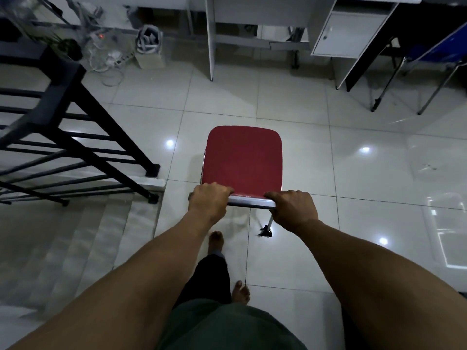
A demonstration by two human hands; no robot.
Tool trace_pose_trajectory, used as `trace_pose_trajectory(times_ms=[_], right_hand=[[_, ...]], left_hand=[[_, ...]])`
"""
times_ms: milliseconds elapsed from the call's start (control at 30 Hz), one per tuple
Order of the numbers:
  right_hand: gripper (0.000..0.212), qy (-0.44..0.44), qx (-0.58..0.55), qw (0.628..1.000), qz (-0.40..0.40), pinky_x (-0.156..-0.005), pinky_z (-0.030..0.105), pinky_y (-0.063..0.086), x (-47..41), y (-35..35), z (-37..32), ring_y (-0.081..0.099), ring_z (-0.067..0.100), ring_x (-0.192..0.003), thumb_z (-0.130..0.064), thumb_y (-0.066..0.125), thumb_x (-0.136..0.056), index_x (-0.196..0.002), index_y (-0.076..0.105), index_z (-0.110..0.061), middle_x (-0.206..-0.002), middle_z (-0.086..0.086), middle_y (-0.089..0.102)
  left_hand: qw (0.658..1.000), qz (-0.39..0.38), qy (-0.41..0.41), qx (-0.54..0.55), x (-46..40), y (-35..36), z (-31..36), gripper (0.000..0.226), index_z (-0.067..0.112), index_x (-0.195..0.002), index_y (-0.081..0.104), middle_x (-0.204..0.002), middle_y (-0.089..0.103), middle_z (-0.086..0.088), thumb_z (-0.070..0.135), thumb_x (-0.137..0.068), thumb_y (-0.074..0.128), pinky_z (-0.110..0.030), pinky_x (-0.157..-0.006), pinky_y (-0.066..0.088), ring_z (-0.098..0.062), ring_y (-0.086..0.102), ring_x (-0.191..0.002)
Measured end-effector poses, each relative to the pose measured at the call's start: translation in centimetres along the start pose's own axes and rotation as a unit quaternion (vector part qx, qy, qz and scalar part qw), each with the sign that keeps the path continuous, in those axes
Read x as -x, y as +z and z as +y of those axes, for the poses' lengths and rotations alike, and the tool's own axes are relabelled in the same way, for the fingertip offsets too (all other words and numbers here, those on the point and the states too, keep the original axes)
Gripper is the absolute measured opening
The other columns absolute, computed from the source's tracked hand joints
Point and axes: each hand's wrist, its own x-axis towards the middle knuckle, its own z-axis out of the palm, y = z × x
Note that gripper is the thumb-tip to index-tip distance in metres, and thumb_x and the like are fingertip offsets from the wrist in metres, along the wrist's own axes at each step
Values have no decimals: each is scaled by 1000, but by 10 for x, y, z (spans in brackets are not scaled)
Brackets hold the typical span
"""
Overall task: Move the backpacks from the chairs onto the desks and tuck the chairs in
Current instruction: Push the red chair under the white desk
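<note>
Nearest: green shirt, dark trousers, two bare feet on glossy white floor tiles. Both forearms stretched forward. Left hand curled over the left end of the backrest top rail, fingers wrapped forward over it. Right hand curled likewise over the right end, thumb tucked inward along the rail. Red chair directly ahead of both hands, seat facing away, bare of any bag; one metal leg with a black foot visible beneath the right hand. Left: black stair railing above descending steps. Farther: white desk well apart from the chair. Far right: blue chair on chrome legs. Far left: cables and a grey basket.
</note>
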Motion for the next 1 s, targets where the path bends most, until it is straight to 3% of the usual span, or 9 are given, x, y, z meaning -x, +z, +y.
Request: trace_pose_trajectory(times_ms=[300,700,1000], right_hand=[[28,36,-13,998,44,-50,24,30,-46,-8,-3,60,29,-49,-26,79,-66,-92,74,-35,-58,-2,65],[34,64,-10,998,-17,-60,29,43,-140,-21,31,67,28,-75,-32,63,-83,-117,64,-41,-87,-4,73],[28,95,-5,994,-60,-55,28,42,-204,-34,32,64,26,-68,-25,63,-81,-106,63,-36,-76,-3,68]], left_hand=[[1000,12,19,-18,-44,-19,-26,52,37,-117,67,-91,73,1,9,-72,67,-35,-72,55,-25,69,-80],[999,8,47,-4,-149,-49,-56,50,37,-109,67,-89,71,2,5,-70,63,-34,-70,54,-28,68,-81],[997,0,77,-13,-212,-70,-89,47,35,-111,68,-91,72,3,9,-72,66,-35,-73,57,-26,68,-82]])
